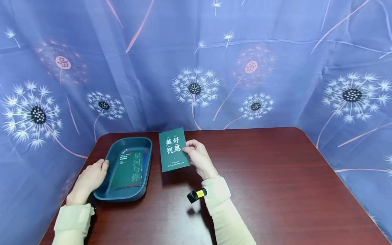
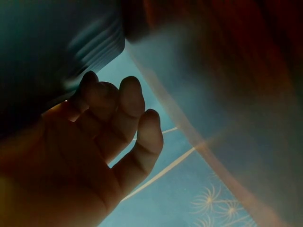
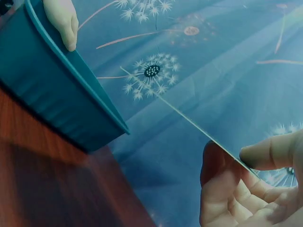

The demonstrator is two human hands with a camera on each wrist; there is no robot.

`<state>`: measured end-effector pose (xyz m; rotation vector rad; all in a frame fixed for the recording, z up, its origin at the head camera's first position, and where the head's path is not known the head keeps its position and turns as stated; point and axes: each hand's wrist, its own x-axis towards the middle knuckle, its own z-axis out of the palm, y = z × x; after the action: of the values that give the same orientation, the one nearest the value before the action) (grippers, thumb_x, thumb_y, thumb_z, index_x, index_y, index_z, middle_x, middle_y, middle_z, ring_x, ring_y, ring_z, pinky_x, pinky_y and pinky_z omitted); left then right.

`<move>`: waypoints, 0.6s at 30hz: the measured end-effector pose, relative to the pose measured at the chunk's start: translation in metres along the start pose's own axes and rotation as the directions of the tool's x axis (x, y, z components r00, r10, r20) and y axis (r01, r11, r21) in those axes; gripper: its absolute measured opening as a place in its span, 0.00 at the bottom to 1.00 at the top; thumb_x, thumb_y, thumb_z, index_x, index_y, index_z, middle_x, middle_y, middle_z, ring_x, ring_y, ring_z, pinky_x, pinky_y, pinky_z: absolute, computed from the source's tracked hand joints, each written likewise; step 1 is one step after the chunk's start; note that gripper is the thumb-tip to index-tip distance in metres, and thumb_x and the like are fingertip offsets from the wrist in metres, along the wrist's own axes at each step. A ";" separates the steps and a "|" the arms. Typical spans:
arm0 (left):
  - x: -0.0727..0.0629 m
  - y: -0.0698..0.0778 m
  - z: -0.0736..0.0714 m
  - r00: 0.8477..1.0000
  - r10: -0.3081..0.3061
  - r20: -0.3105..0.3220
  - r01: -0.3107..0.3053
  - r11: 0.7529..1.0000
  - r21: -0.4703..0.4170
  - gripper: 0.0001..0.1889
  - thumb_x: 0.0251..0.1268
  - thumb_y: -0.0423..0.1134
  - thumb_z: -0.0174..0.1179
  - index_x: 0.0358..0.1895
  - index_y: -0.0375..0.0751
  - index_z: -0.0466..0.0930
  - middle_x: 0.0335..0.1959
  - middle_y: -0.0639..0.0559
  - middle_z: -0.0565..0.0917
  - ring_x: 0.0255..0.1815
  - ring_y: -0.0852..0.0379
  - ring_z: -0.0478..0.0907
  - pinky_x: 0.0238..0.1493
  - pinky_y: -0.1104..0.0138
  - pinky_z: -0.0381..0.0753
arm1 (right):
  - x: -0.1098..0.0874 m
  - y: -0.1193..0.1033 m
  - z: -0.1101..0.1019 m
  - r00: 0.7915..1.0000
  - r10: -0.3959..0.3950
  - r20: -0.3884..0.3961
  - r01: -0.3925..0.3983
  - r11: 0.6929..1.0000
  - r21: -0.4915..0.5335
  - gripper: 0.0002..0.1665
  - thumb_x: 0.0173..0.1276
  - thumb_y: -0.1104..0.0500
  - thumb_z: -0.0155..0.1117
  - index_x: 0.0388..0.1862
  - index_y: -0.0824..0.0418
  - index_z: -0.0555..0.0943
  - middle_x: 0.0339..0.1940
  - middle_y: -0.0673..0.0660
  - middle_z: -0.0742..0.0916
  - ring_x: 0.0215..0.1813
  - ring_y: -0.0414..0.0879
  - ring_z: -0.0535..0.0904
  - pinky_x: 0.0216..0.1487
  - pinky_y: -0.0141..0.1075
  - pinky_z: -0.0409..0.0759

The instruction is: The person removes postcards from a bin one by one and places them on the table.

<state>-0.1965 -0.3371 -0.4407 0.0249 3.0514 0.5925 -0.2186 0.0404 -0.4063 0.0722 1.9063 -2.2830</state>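
Observation:
My right hand (image 1: 199, 158) pinches a green card (image 1: 171, 144) by its right edge, thumb on the printed face, which bears large white Chinese characters. Edge-on, the card (image 3: 199, 126) shows as a thin line in the right wrist view. It is held up just right of a teal plastic tray (image 1: 146, 183). My left hand (image 1: 88, 178) grips the tray's left rim, with curled fingers (image 2: 130, 97) along the outside wall. Inside the tray lies a green card or booklet (image 1: 127, 170) with pale characters, over other pieces whose blue and red edges peek out.
The dark red wooden table (image 1: 275, 177) extends to the right of my right arm. A blue curtain (image 1: 214, 61) printed with dandelions hangs behind the table and on both sides. A black device with a yellow label (image 1: 197, 195) sits on my right wrist.

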 end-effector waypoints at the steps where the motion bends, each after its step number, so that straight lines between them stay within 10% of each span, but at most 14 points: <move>1: -0.001 -0.001 0.000 1.000 -0.001 -0.003 0.001 1.000 0.001 0.25 0.81 0.52 0.32 0.44 0.33 0.72 0.29 0.37 0.76 0.34 0.37 0.77 0.31 0.50 0.70 | 0.000 0.002 -0.001 1.000 0.012 0.007 -0.012 1.000 0.016 0.06 0.64 0.68 0.58 0.40 0.66 0.74 0.24 0.54 0.81 0.22 0.43 0.79 0.25 0.36 0.80; 18: -0.002 0.002 -0.002 1.000 0.006 -0.013 -0.006 1.000 0.002 0.23 0.80 0.49 0.33 0.43 0.33 0.71 0.33 0.30 0.77 0.36 0.34 0.77 0.30 0.48 0.71 | 0.009 0.033 -0.011 0.996 0.083 -0.009 -0.083 0.996 -0.008 0.06 0.62 0.70 0.56 0.34 0.61 0.71 0.27 0.55 0.80 0.21 0.43 0.79 0.23 0.35 0.80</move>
<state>-0.1941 -0.3356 -0.4379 0.0300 3.0652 0.5926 -0.2226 0.0446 -0.4413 0.1579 1.8795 -2.2247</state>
